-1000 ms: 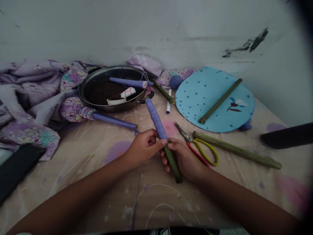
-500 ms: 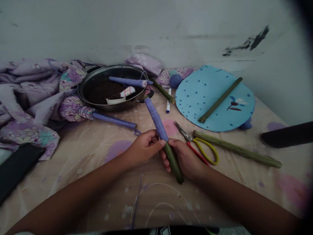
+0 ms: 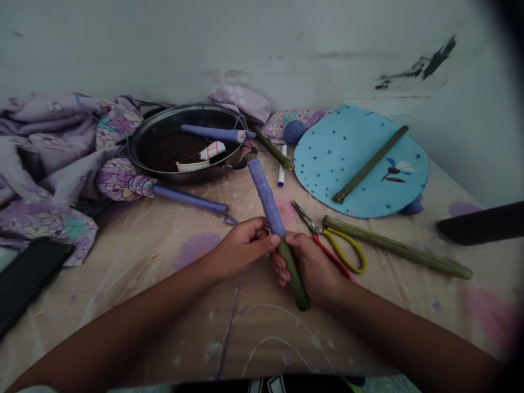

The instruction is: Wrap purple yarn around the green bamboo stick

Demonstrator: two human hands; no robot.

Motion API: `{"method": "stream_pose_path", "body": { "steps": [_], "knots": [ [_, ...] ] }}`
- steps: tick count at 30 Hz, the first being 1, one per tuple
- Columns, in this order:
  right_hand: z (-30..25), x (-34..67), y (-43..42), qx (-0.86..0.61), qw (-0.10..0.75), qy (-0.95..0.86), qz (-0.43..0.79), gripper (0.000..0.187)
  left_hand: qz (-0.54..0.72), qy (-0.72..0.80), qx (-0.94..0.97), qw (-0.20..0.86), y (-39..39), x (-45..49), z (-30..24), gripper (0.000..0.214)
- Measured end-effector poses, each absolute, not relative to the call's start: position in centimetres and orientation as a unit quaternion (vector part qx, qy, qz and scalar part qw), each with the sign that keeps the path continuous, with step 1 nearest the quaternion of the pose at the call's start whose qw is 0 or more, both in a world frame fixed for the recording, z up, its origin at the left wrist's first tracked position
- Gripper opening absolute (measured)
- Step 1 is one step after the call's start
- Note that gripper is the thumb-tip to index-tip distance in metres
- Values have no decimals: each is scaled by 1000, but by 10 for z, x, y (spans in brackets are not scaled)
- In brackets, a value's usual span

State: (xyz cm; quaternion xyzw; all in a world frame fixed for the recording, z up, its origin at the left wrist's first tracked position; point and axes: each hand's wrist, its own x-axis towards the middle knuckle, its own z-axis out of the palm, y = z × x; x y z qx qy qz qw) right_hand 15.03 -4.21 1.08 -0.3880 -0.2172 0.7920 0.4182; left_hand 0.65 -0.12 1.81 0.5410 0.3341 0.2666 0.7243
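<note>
A green plant stalk [image 3: 293, 273], its upper half wound with purple yarn [image 3: 266, 199], slants upright between my hands. My right hand [image 3: 313, 267] is closed round the bare green part below the winding. My left hand [image 3: 249, 245] pinches the stalk with its thumb at the lower edge of the yarn. A loose purple strand [image 3: 227, 333] lies on the cloth below my left hand. Just right of the stalk lie scissors [image 3: 313, 226] with one red and one yellow handle, blades parted. Beyond them rests another bare green stalk [image 3: 397, 248].
A metal pan [image 3: 135, 144] with dark soil holds a yarn-wrapped stick [image 3: 213, 134]. A wrapped stick with a floral cloth head [image 3: 188, 197] lies before it. At the back are a marker [image 3: 282, 166], a yarn ball [image 3: 293, 132] and a blue round mat [image 3: 319, 169] bearing a stalk [image 3: 370, 164].
The stalk's wrapped top has tipped slightly to the right. My hands keep nearly the same hold, and the view has shifted a little.
</note>
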Motion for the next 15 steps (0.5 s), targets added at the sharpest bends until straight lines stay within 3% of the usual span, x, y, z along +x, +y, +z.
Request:
{"method": "stream_pose_path", "body": {
  "steps": [5, 15],
  "knots": [
    [8, 152, -42, -380, 404, -222, 802, 27, 281, 321, 531, 732, -4, 6, 19, 25],
    [5, 153, -36, -383, 428, -232, 785, 19, 283, 440, 558, 644, 5, 8, 23, 27]
  ]
}}
